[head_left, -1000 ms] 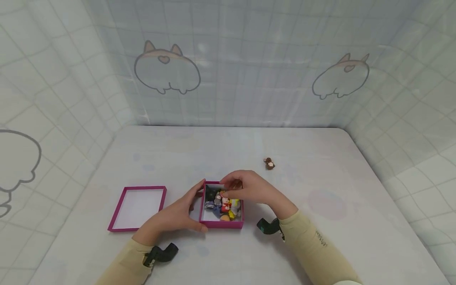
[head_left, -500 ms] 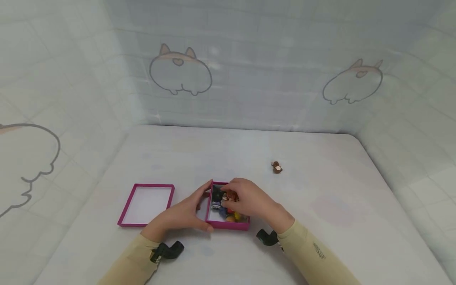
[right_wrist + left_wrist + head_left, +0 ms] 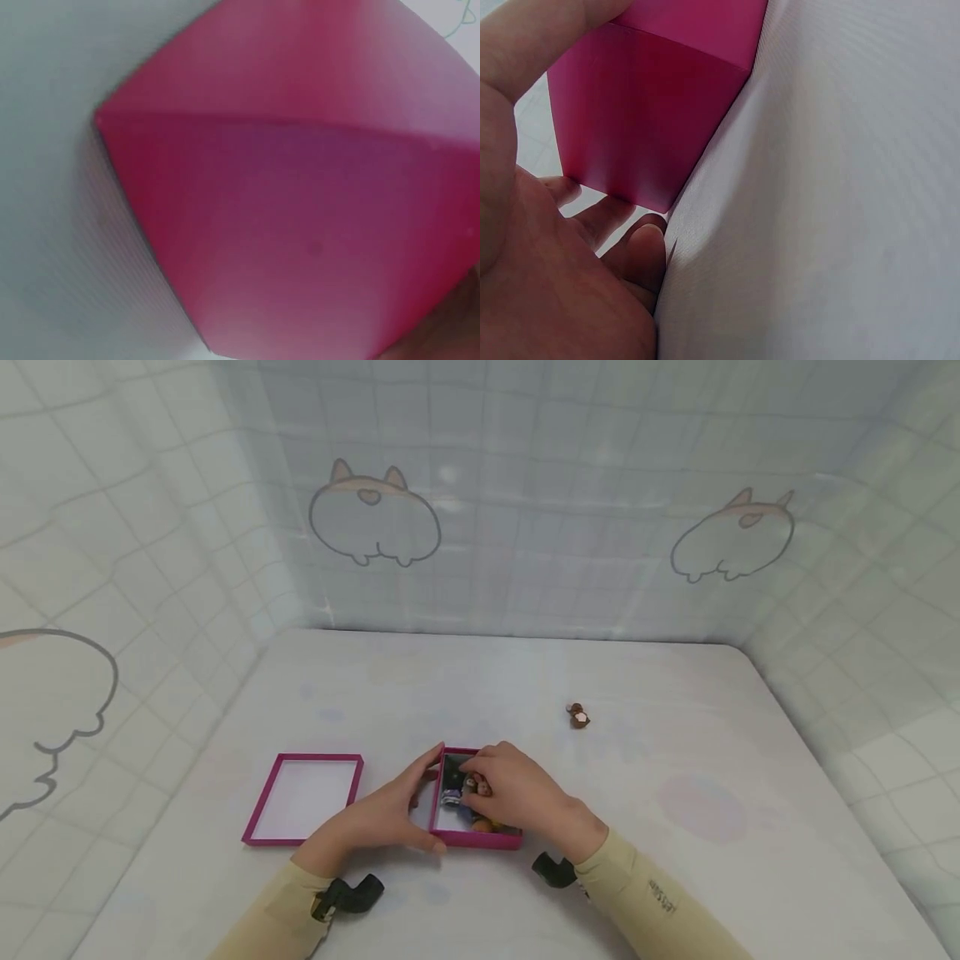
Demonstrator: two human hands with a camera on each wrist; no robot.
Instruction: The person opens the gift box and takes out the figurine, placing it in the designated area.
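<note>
In the head view, a small open magenta box (image 3: 476, 840) stands on the table with several tiny coloured figurines inside, one of them bluish (image 3: 452, 798). My left hand (image 3: 378, 817) grips the box's left side, thumb at the front corner and fingers toward the back. The left wrist view shows the magenta walls (image 3: 645, 112) between thumb and fingers. My right hand (image 3: 521, 792) reaches into the box, thumb and fingertips pinching a small brown figurine (image 3: 482, 785). It hides the box's right part. In the right wrist view, box walls (image 3: 285, 217) fill most of the picture.
Left of the box lies a magenta-rimmed lid (image 3: 322, 757), white inside face up, partly overlapped by my left forearm. A separate brown figurine (image 3: 578, 717) lies farther back on the right. Pale tiled curtains with cartoon drawings (image 3: 375, 522) stand behind the table and along both sides.
My right hand has gone lower and farther left into the box, and a brown figurine now shows at its fingertips. The left hand keeps its grip on the box. The head view has shifted slightly.
</note>
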